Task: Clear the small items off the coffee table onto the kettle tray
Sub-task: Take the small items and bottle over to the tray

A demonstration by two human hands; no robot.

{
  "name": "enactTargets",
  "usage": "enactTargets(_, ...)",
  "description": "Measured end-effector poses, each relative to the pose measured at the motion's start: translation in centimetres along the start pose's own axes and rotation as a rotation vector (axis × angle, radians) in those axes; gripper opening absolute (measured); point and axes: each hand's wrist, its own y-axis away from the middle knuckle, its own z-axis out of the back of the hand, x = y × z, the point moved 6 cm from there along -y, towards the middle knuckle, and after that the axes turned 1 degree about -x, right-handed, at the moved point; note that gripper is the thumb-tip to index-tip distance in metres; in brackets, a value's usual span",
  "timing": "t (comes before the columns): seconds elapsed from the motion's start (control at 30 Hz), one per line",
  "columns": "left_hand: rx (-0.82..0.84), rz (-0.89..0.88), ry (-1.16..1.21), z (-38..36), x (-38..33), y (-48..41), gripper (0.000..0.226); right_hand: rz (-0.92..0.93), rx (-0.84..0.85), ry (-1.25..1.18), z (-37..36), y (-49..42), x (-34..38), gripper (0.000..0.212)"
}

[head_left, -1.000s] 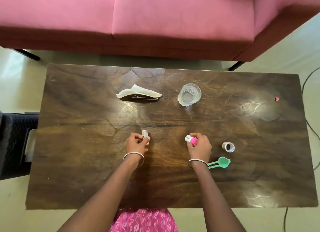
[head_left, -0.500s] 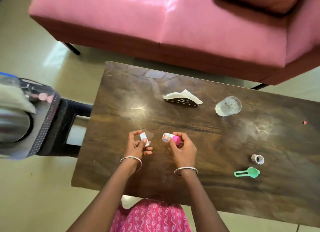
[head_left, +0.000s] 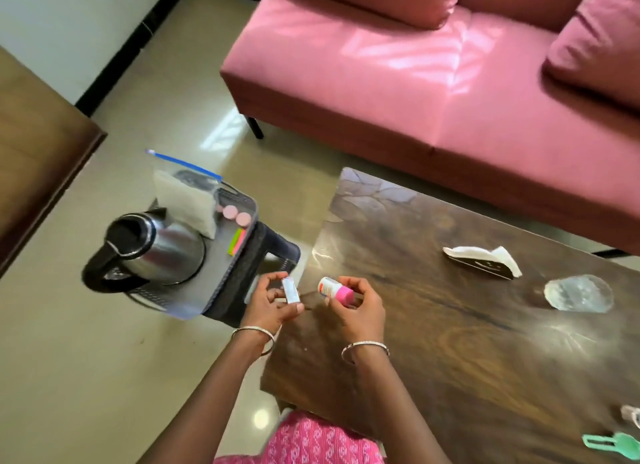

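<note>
Left hand [head_left: 268, 306] grip, pinching white box [head_left: 290, 290], moved past wooden tabletop [head_left: 450, 342] 9 o'clock edge toward grey tray [head_left: 216, 266]; right hand [head_left: 360, 313] grip pinches pink-capped bottle [head_left: 335, 289].

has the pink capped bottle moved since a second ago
Yes. The right hand carried the pink-capped bottle leftward: from level with the glass to past the napkin holder, near the left end of the table.

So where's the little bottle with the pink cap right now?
Head view: the bottle is pinched in the right hand above the left end of the coffee table, beside the left hand, near the kettle tray.
</note>
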Motion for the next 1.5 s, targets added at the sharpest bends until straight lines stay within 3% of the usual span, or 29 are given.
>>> enactTargets(0.27, -0.186, -0.099, -0.359, 11.1, -3.3, -5.8, 0.066, 0.087, 0.082, 0.030, -10.5, -1.7, 4.8, 0.032)
enactTargets(0.37, -0.233, -0.144, -0.612, 12.7, -4.5, -9.1, 0.065, 0.112, 0.087, 0.058, -12.8, -3.0, 5.3, 0.032)
enactTargets(0.6, -0.317, -0.166, -0.837, 13.6, -4.9, -17.2, 0.043, 0.128, 0.053, 0.069, -15.4, -6.0, 4.3, 0.033)
enactTargets(0.8, -0.436, -0.106, -0.947, 14.7, -3.7, -20.9, 0.043, 0.126, 0.074, 0.093, -16.6, -7.7, 2.4, 0.031)
enactTargets(1.03, -0.424, -0.106, -1.005, 14.8, -2.8, -22.7, 0.048, 0.095, 0.110, 0.114, -17.1, -7.6, 0.5, 0.032)
enactTargets(1.5, -0.401, -0.159, -0.895, 14.5, -1.7, -22.0, 0.068, 0.096, 0.167, 0.167, -19.8, -7.3, 0.4, 0.032)
